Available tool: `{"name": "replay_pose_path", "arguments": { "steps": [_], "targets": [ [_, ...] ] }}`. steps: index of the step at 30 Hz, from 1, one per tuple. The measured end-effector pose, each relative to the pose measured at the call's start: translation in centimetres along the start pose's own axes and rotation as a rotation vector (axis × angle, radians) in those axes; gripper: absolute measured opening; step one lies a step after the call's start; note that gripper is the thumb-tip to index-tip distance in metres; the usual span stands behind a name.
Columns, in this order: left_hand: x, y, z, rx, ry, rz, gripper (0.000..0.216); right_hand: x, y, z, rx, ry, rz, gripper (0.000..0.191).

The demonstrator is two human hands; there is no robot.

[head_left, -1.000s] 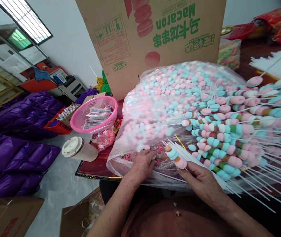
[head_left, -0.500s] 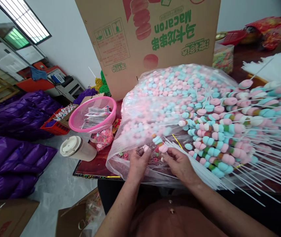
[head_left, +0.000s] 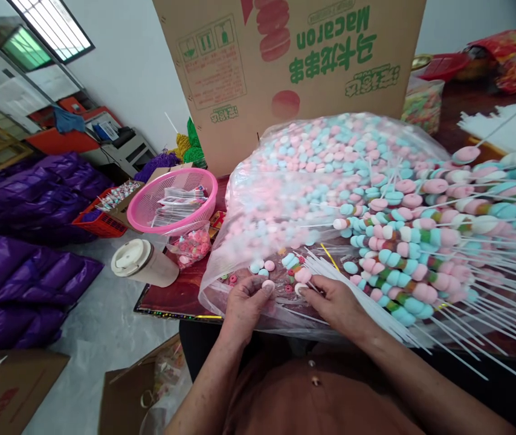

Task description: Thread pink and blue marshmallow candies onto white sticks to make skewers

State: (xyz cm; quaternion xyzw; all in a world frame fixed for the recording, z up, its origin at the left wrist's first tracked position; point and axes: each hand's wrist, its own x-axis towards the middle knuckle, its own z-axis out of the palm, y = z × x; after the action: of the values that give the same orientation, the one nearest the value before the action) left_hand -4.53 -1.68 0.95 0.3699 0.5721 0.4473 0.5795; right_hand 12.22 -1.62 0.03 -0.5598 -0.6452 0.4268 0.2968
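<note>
A pale pink marshmallow (head_left: 267,284) is pinched between the thumb and finger of my left hand (head_left: 245,305). My right hand (head_left: 337,307) grips a marshmallow skewer (head_left: 303,275) with blue and pink pieces on it, and a white marshmallow (head_left: 301,290) sits at its fingertips. Just beyond my left fingers lie a few loose blue and pink marshmallows (head_left: 258,266). Small red candy rings (head_left: 233,279) rest near them. Bare white sticks (head_left: 357,296) lie beside and under my right hand. Behind both hands spreads a big clear bag of pink and blue marshmallows (head_left: 280,193).
Finished skewers (head_left: 403,266) are piled at the right, their sticks pointing toward me. A tall cardboard box (head_left: 258,90) stands behind the bag. At the left are a pink basket (head_left: 133,208) of packets, a lidded cup (head_left: 158,269) by the table edge, and purple bundles (head_left: 22,290).
The view has shifted slightly. My left hand has turned a little, and its marshmallow now faces up more clearly. Loose marshmallows beyond it have come into sight. My right hand keeps the skewer.
</note>
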Motion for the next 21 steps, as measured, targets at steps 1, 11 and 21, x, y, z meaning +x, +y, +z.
{"name": "replay_pose_path", "arguments": {
  "steps": [1, 11, 21],
  "targets": [
    [-0.1, 0.2, 0.3, -0.024, -0.001, -0.007, 0.028, -0.1, -0.4, -0.2, 0.091, -0.033, -0.016, 0.029],
    [-1.9, 0.9, 3.3, -0.195, -0.155, 0.020, 0.035, -0.6, -1.7, 0.5, 0.520, 0.055, 0.020, 0.025],
    [-0.8, 0.8, 2.1, -0.175, -0.002, -0.050, 0.033, -2.7, -2.0, -2.2, 0.197, -0.013, -0.010, 0.035]
  ]
}}
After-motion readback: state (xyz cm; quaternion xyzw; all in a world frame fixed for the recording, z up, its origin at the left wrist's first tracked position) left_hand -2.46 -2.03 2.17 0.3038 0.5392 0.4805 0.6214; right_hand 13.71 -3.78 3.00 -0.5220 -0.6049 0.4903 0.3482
